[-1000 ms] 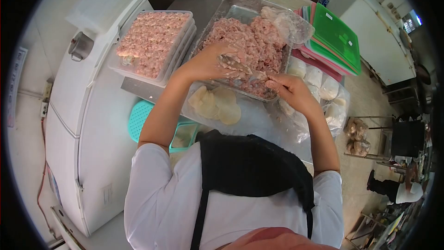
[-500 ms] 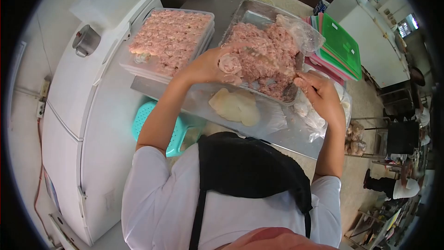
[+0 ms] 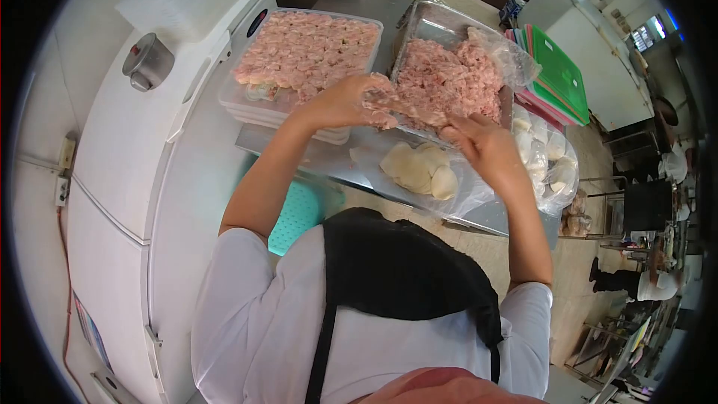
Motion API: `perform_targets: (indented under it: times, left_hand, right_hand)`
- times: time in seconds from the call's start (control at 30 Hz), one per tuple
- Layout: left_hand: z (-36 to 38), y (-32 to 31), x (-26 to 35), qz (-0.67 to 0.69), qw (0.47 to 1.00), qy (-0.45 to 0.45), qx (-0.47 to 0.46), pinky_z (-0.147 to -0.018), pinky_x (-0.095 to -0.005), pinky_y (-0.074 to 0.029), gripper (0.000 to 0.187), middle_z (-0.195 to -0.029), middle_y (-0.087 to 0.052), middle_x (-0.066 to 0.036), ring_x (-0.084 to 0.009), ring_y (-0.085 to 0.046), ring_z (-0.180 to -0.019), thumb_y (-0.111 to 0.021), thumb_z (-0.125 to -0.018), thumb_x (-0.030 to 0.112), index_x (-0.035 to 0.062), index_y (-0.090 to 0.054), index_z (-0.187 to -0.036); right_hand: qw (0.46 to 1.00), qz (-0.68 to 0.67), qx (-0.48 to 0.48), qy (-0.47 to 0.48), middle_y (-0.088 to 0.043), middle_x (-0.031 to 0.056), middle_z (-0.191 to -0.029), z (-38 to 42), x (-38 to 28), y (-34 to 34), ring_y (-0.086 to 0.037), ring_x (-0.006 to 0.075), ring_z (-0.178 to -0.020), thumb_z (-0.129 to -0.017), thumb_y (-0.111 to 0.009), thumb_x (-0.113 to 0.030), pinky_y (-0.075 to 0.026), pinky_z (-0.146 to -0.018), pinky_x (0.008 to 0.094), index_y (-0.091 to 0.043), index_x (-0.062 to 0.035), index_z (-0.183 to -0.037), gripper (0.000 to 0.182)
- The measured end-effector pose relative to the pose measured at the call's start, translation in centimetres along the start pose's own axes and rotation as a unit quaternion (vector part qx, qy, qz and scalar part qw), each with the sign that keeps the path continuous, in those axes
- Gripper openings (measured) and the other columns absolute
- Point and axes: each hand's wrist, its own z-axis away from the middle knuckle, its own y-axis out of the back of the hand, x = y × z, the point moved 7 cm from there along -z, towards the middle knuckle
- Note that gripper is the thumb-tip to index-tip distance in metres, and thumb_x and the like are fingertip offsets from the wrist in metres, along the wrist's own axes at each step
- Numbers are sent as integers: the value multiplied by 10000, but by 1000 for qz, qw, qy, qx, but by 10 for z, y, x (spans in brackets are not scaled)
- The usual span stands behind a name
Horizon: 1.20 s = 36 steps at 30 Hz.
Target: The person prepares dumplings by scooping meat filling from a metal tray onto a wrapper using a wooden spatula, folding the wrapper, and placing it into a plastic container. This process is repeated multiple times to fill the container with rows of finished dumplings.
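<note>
My left hand (image 3: 345,102) is curled in front of the meat tray, its fingertips smeared with ground meat. Its fingers wrap around a meat-filled dumpling (image 3: 378,99), mostly hidden by them. My right hand (image 3: 479,141) grips a narrow meat-coated spreader (image 3: 419,113), whose tip reaches the left hand. Behind both hands, a metal tray (image 3: 434,24) holds a heap of pink ground meat (image 3: 449,67). Round pale dumpling wrappers (image 3: 419,167) lie loosely stacked on the table just below the hands.
Left of the meat stands a plastic container (image 3: 376,37) packed with rows of filled dumplings, stacked on others. Bagged wrappers (image 3: 540,151) lie at the right, near green and pink lids (image 3: 557,67). A turquoise plastic stool (image 3: 293,217) is below the table, beside a white freezer (image 3: 112,179).
The spreader has moved from over the meat heap leftward to the dumpling in my left hand. My hands are closer together, and the camera view has shifted slightly.
</note>
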Motion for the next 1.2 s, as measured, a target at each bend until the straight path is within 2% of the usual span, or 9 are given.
perform_targets:
  times: [0.1,0.23,0.27,0.37,0.5,0.6,0.67,1.0,1.2]
  left_hand:
    - [15,14,11,118,992,6,-49,-861,-340,-480,508,-1060,-645,-143,-232,-615,-956,-792,-716,341,18,-631,-1073]
    - [31,26,1,73,996,55,-19,-848,-323,-482,442,-1016,-656,-118,-208,-621,-893,-788,-725,307,27,-646,-1036]
    - [35,32,5,84,994,68,-15,-847,-326,-481,440,-1014,-656,-118,-213,-622,-884,-782,-731,310,25,-646,-1037]
    - [49,53,-15,55,996,63,29,-864,-337,-475,450,-1041,-648,-132,-236,-619,-916,-763,-740,310,22,-637,-1061]
    - [75,103,-56,-50,993,-15,103,-911,-359,-447,502,-1124,-611,-174,-278,-589,-1028,-744,-728,304,22,-613,-1122]
    - [104,125,-110,-99,970,164,148,-948,-376,-419,534,-1171,-575,-197,-313,-548,-1099,-732,-713,268,10,-589,-1157]
    - [111,126,-103,-166,964,145,151,-930,-398,-424,530,-1144,-576,-206,-334,-548,-1078,-718,-718,255,-10,-578,-1155]
    - [103,106,-120,-237,945,178,139,-795,-446,-454,346,-920,-612,-236,-396,-579,-932,-666,-757,237,-19,-532,-948]
    - [89,81,-135,-233,957,130,114,-790,-456,-450,360,-942,-606,-241,-405,-573,-933,-652,-785,191,-48,-520,-1019]
  right_hand:
    - [998,-40,8,-40,-619,165,-885,-1,-9,23,-616,352,-765,-881,-589,-205,-493,-659,409,-660,-65,-1047,229]
    - [997,-59,-35,-20,-628,177,-930,-7,-45,-21,-611,373,-827,-928,-545,-253,-484,-718,418,-634,-31,-1079,283]
    - [991,-127,-29,-29,-631,191,-982,-9,-48,-36,-605,383,-875,-922,-561,-246,-482,-753,413,-627,-27,-1092,284]
    - [990,-138,-13,-31,-642,183,-1007,-9,-42,-48,-625,350,-884,-915,-579,-243,-488,-758,374,-623,-18,-1098,293]
    - [970,-212,69,-93,-603,48,-820,21,-2,-53,-552,124,-697,-947,-557,-213,-430,-618,250,-625,5,-1098,274]
    - [918,-296,91,-247,-497,-41,-694,75,38,-73,-418,31,-555,-963,-544,-228,-325,-486,187,-636,-14,-1100,270]
    - [843,-389,103,-356,-425,-76,-647,109,46,-88,-334,1,-500,-972,-533,-238,-246,-435,168,-635,-23,-1103,272]
    - [798,-385,140,-442,-418,-81,-634,166,30,-110,-326,-2,-497,-976,-524,-240,-243,-436,168,-622,-28,-1118,273]
    - [809,-362,139,-442,-420,-89,-635,157,23,-113,-328,-6,-506,-976,-525,-229,-251,-447,165,-627,-23,-1114,268]
